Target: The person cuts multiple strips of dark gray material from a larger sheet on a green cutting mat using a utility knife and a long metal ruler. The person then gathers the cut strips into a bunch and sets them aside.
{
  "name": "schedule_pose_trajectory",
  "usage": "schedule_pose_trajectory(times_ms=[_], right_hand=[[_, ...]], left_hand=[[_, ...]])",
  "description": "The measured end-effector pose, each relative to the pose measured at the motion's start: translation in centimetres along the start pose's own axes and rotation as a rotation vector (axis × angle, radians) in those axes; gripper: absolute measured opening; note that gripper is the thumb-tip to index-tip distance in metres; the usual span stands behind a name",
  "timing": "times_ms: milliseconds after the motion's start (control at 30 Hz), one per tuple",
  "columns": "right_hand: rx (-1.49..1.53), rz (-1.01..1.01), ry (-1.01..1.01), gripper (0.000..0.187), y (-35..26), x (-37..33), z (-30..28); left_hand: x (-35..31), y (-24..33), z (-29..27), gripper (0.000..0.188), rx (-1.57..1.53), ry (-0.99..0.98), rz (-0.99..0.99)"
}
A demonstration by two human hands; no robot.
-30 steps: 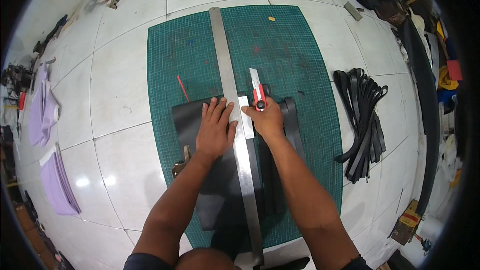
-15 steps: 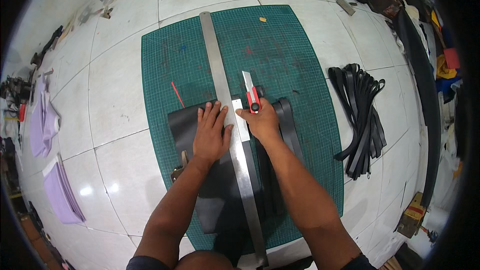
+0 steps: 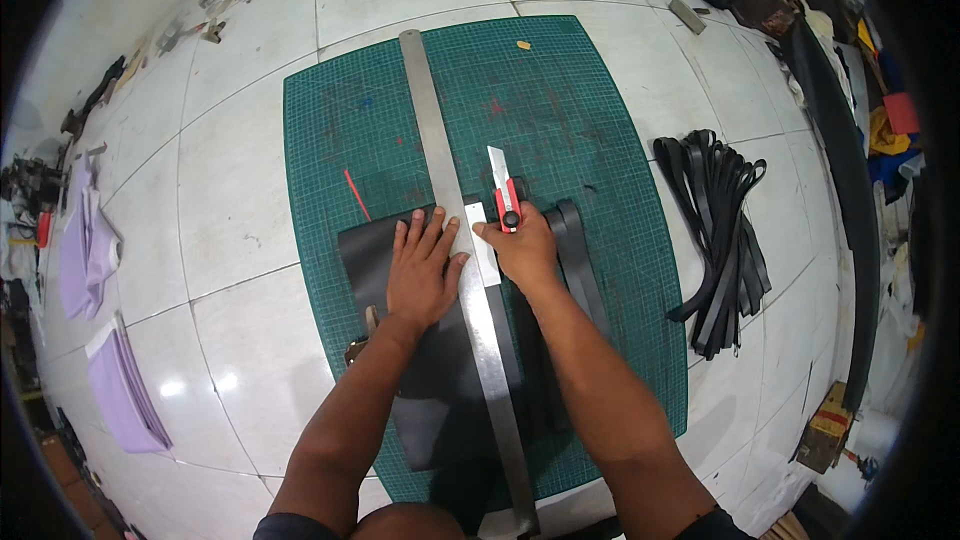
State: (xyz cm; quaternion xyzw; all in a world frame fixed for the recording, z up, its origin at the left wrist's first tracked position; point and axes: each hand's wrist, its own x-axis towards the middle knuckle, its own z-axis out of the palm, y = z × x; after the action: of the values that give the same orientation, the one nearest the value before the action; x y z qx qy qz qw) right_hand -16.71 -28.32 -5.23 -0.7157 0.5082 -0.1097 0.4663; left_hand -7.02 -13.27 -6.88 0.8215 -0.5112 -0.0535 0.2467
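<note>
My left hand (image 3: 425, 275) lies flat, fingers stretched, across a black leather-like sheet (image 3: 430, 425) and the edge of a long steel ruler (image 3: 430, 130). The ruler runs lengthwise over the sheet. In my right hand (image 3: 525, 252) is a red utility knife (image 3: 503, 198), its blade out and pointing away from me. The thumb of that hand rests on a narrow white strip (image 3: 483, 258) beside the ruler's right edge. Folded black straps (image 3: 577, 250) lie just right of the right hand, partly hidden by the forearm. Everything here rests on a green cutting mat (image 3: 560, 90).
A bundle of black straps (image 3: 715, 240) lies on the tiled floor right of the mat. Folded lilac cloth (image 3: 125, 390) sits at the left. A thin red strip (image 3: 356, 193) and a small yellow piece (image 3: 524, 45) are on the mat. Dark material lines the right side.
</note>
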Motion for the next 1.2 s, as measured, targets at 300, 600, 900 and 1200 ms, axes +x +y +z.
schedule_pose_trajectory(times_ms=[300, 600, 900, 1200], right_hand=[[-0.076, -0.021, 0.034, 0.047, -1.2, -1.0, -0.1], [-0.017, 0.026, 0.091, 0.048, -0.6, -1.2, 0.2], [0.346, -0.006, 0.0, 0.04, 2.5, -11.3, -8.6], [0.255, 0.355, -0.182, 0.032, 15.5, -30.4, -11.6]], left_hand=[[0.0, 0.2, 0.1, 0.051, -0.036, 0.043, -0.009], [0.1, 0.8, 0.3, 0.049, -0.035, 0.093, 0.015], [0.1, -0.5, 0.9, 0.054, -0.023, 0.078, 0.03], [1.2, 0.3, -2.9, 0.111, 0.046, -0.316, 0.082]])
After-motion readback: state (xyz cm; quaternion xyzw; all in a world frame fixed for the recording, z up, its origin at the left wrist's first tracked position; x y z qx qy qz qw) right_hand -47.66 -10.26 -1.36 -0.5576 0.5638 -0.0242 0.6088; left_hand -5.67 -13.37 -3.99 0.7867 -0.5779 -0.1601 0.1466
